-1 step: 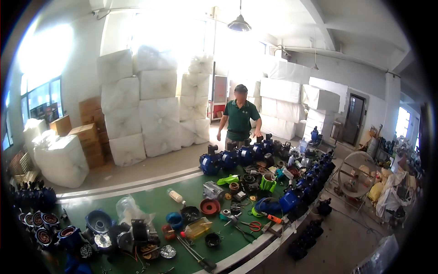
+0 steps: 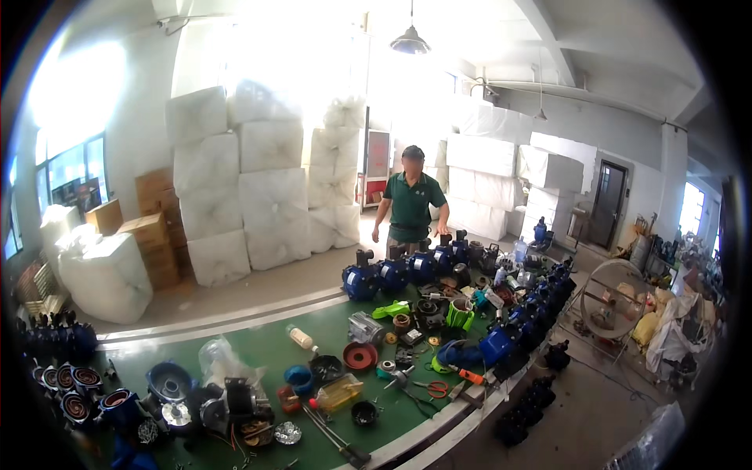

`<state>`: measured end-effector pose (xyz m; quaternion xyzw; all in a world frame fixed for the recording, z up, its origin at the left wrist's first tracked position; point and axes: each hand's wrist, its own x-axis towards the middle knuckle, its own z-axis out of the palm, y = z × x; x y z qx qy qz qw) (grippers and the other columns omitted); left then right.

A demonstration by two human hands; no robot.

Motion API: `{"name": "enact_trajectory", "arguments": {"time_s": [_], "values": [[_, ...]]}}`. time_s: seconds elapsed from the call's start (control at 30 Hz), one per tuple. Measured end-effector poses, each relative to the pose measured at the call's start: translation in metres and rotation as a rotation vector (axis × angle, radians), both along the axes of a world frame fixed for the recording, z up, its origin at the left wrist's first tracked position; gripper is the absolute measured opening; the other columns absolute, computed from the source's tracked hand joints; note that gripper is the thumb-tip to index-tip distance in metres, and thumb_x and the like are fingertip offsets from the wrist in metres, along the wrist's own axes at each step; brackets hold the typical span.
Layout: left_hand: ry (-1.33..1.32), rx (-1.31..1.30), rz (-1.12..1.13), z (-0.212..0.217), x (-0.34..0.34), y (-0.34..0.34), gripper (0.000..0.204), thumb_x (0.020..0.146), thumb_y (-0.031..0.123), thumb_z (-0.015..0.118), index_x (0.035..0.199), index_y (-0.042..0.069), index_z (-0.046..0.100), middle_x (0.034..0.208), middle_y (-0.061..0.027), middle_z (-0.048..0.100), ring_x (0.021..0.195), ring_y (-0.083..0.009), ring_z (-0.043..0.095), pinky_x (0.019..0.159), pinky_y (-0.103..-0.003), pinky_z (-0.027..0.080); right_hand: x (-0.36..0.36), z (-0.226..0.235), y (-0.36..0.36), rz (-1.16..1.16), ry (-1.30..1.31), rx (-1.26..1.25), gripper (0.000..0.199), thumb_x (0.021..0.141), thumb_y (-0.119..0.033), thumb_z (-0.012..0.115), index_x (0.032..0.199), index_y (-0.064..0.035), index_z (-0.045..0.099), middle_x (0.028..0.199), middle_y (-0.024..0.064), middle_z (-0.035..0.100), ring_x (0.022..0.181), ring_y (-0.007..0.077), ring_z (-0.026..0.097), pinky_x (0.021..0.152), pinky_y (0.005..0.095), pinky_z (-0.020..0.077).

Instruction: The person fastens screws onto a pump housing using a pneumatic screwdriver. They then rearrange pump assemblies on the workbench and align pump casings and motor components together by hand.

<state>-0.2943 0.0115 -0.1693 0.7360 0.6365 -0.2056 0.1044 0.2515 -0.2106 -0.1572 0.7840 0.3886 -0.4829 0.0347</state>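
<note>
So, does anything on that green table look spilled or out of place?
Slightly odd: the yellowish bottle with a red cap and the white bottle farther back both lie on their sides on the green table, though bottles usually stand upright. I see no puddle by either.

this is an industrial workshop, in a high hall with a bell-shaped pendant lamp (image 2: 410,42). a long green-topped workbench (image 2: 270,325) carries blue motor-like units (image 2: 423,268) in a row, rings with copper-coloured coils (image 2: 76,406), loose metal fittings and red-handled scissors (image 2: 439,394). behind it, white-wrapped bales (image 2: 274,210) rise in tall stacks beside brown cardboard boxes (image 2: 146,232), as in a storage bay.
</note>
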Motion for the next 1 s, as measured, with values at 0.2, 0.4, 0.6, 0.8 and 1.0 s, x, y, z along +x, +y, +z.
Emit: {"name": "enact_trajectory", "arguments": {"time_s": [0.2,0.4,0.6,0.8,1.0], "values": [[-0.015,-0.080,0.049,0.003,-0.006,0.002,0.091,0.073,0.043,0.085,0.141,0.000,0.042,0.138,-0.0211,0.053,0.126,-0.0332,0.053,0.102,-0.043,0.046,0.049,-0.046,0.027,0.169,-0.115,0.019,0.038,0.083,-0.030,0.063,0.108,-0.0030,0.071,0.110,0.0229,0.069,0.106,0.0398,0.065,0.089,0.0479,0.0520],[-0.144,-0.082,0.461,0.071,0.036,-0.027,0.102,0.076,0.029,0.079,0.153,0.003,0.017,0.152,-0.0297,0.031,0.138,-0.0459,0.035,0.113,-0.051,0.034,0.081,-0.005,0.180,0.298,-0.221,0.229,0.038,0.081,-0.026,0.062,0.109,-0.0019,0.069,0.116,0.0223,0.067,0.110,0.0398,0.062,0.094,0.0473,0.0510],[-0.386,-0.167,0.777,0.024,0.103,-0.017,0.119,0.078,0.028,0.082,0.158,0.009,-0.004,0.154,-0.0341,0.025,0.125,-0.0425,0.051,0.091,-0.053,0.052,0.102,0.018,0.292,0.500,-0.667,0.531,0.068,0.076,-0.040,0.077,0.129,-0.0025,0.057,0.134,0.0263,0.054,0.127,0.0415,0.050,0.106,0.0526,0.0401],[-0.419,-0.217,0.981,-0.017,0.133,0.006,0.121,0.078,0.017,0.083,0.159,0.019,-0.008,0.153,-0.0337,0.028,0.105,-0.0393,0.061,0.077,-0.051,0.055,0.120,0.029,0.335,0.662,-0.539,0.301,0.078,0.077,-0.041,0.076,0.144,-0.0107,0.048,0.152,0.0190,0.039,0.139,0.0436,0.036,0.111,0.0673,0.0253],[-0.241,-0.263,0.922,0.016,0.149,0.007,0.121,0.080,0.015,0.081,0.159,0.022,-0.009,0.149,-0.0311,0.037,0.092,-0.0339,0.064,0.074,-0.050,0.055,0.141,0.002,0.330,0.869,-0.491,0.495,0.062,0.083,-0.030,0.067,0.141,-0.0125,0.051,0.152,0.0150,0.040,0.141,0.0411,0.033,0.112,0.0693,0.0214]]}}
